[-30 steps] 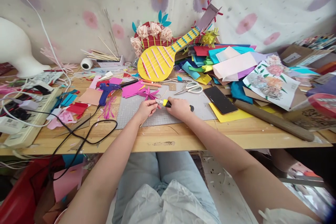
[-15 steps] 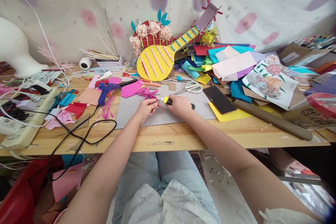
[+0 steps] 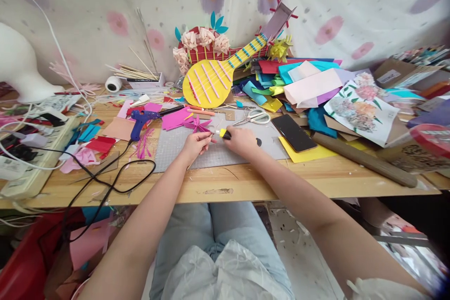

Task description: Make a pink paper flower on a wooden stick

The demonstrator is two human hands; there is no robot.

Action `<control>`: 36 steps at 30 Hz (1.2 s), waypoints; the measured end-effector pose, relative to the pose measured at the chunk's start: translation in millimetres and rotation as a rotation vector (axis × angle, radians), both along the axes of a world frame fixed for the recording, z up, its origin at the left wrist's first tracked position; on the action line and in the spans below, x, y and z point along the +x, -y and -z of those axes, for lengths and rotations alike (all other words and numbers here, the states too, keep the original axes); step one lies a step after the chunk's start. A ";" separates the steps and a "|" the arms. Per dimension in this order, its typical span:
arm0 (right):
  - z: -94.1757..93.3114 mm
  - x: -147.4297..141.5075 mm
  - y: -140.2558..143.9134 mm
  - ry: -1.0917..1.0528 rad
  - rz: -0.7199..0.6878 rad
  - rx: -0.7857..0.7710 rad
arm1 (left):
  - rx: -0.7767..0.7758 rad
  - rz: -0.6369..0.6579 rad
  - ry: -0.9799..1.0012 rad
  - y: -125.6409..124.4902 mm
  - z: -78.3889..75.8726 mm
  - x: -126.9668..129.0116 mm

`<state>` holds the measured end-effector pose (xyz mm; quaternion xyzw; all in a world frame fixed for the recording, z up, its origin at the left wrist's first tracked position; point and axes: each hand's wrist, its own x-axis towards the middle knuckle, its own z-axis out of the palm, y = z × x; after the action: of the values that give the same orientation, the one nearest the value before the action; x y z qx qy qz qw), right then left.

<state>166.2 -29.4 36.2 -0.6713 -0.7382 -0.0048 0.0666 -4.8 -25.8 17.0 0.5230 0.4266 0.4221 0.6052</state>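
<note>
Over the grey cutting mat (image 3: 172, 150), my left hand (image 3: 195, 145) is closed in a pinch. What sits between its fingertips is too small to make out. A magenta folded-paper flower (image 3: 197, 124) is just beyond those fingertips; I cannot tell if they touch it. My right hand (image 3: 242, 141) wraps around a black-and-yellow handled tool (image 3: 225, 134), its front end pointing left at my left fingertips. Scissors with pale handles (image 3: 258, 116) lie open beyond my right hand. Magenta paper sheets (image 3: 174, 119) rest at the mat's far left.
A blue glue gun (image 3: 140, 122) with a black cord lies left. Right of the mat are a phone (image 3: 294, 133) on yellow paper and a wooden stick (image 3: 365, 159). A yellow paper lute (image 3: 207, 84) leans behind, beside heaped coloured paper (image 3: 312, 82).
Both hands hold nearly the same place and grip. Only a very slight shift of the whole view shows.
</note>
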 end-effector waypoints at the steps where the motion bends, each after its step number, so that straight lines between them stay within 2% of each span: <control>1: 2.6 -7.7 4.1 0.002 -0.040 -0.009 | 0.000 0.000 -0.012 0.6 -0.2 0.1; 4: 4.7 -8.6 -0.2 -0.016 -0.040 -0.022 | 0.001 -0.023 -0.019 2.5 -0.9 -0.1; 6: 0.6 9.9 -14.2 -0.046 0.076 -0.038 | -0.008 -0.035 -0.003 3.0 -0.7 -0.7; 8: -6.1 35.2 -29.3 -0.089 0.276 -0.069 | -0.014 -0.027 0.010 2.4 0.1 -1.4; 10: -12.6 55.0 -37.7 -0.078 0.370 -0.019 | -0.014 -0.024 0.015 1.1 1.2 -1.6; 13: -17.0 55.6 -30.5 -0.042 0.296 0.047 | -0.021 -0.033 0.017 -0.6 2.1 -0.4; 19: -5.8 -3.8 8.3 -0.001 -0.014 -0.035 | -0.023 -0.056 0.022 1.0 0.0 1.5; 22: -0.6 -10.9 5.8 -0.001 -0.057 -0.051 | -0.022 -0.055 0.004 1.7 -0.5 1.3; 25: -1.4 9.4 -14.0 -0.044 0.049 -0.034 | -0.024 -0.068 0.017 2.3 0.1 0.9; 27: -3.3 31.4 -29.8 -0.086 0.233 -0.052 | -0.028 -0.054 0.021 3.2 0.1 0.7; 29: -4.1 51.9 -42.4 -0.097 0.332 -0.034 | -0.032 -0.045 0.026 4.0 -0.6 0.8; 32: -1.3 68.7 -52.7 -0.080 0.356 -0.029 | -0.033 -0.038 0.043 3.5 -2.0 -0.1; 36: 5.9 67.6 -58.4 -0.064 0.364 -0.034 | -0.093 0.052 0.153 -0.6 -2.9 -8.8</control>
<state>233.8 29.0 30.2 -0.7945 -0.6022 0.0172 0.0768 -13.6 -25.2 20.0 0.4715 0.3846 0.4244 0.6706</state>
